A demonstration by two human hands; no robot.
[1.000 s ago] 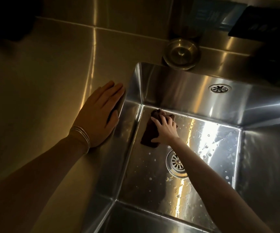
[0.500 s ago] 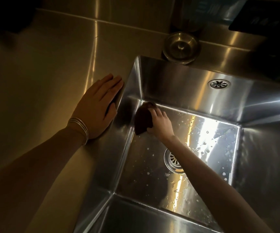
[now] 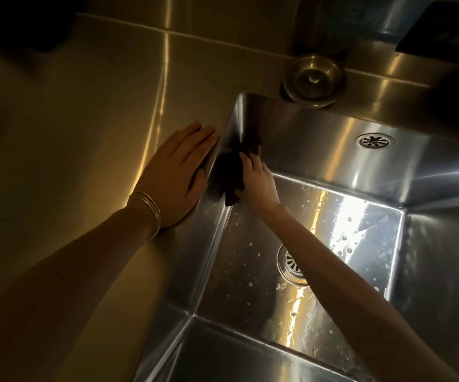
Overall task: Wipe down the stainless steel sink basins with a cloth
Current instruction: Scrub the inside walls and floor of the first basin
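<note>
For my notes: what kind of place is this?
Probably a kitchen: a deep stainless steel sink basin with a drain, a metal strainer plug behind it, and a tiled counter beside it.

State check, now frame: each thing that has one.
basin, floor wet with droplets
left hand, open, flat on countertop beside the sink rim
right hand, grips cloth
cloth, bunched, pressed against the left wall
drain, unplugged
stopper, out, lying on back ledge
</note>
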